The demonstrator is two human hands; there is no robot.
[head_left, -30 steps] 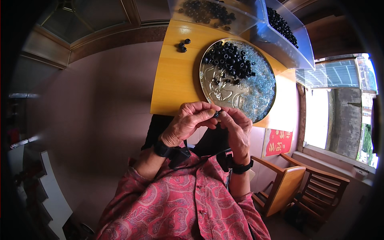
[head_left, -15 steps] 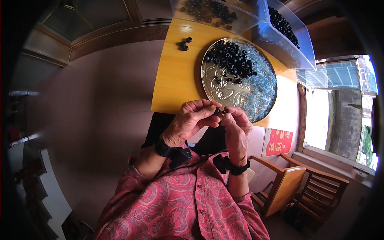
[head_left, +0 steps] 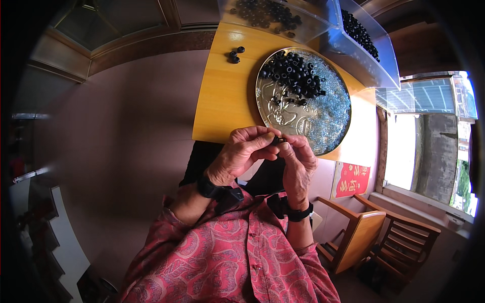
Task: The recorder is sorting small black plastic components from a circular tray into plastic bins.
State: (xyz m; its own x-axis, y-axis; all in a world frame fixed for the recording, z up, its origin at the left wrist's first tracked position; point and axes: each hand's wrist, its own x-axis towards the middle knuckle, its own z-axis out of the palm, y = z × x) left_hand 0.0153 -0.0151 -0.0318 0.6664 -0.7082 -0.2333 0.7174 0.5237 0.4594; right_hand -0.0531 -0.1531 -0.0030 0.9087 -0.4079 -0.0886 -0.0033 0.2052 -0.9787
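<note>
My left hand [head_left: 237, 154] is closed in a pinch around a small round black plastic cap [head_left: 276, 141]. Facing it, my right hand [head_left: 299, 164] pinches a tiny piece with a brassy glint [head_left: 284, 141], too small to name. The two pieces meet between my fingertips, which hide most of them. Both hands are held at the near edge of a round metal tray [head_left: 285, 118]. On that tray lie a heap of black caps [head_left: 293, 76] and a spread of tiny clear bluish pieces [head_left: 331, 108].
A few black caps [head_left: 234, 56] lie on the yellow table [head_left: 222, 101], left of the tray. Behind it stand a clear plastic bin [head_left: 313, 33] and a bluish bin [head_left: 361, 63], both holding black pieces. Wooden chairs [head_left: 361, 237] stand at lower right, near a window [head_left: 429, 141].
The right fingertips have moved slightly left, bringing the tiny piece up against the black cap. A small gap between the two pieces has closed.
</note>
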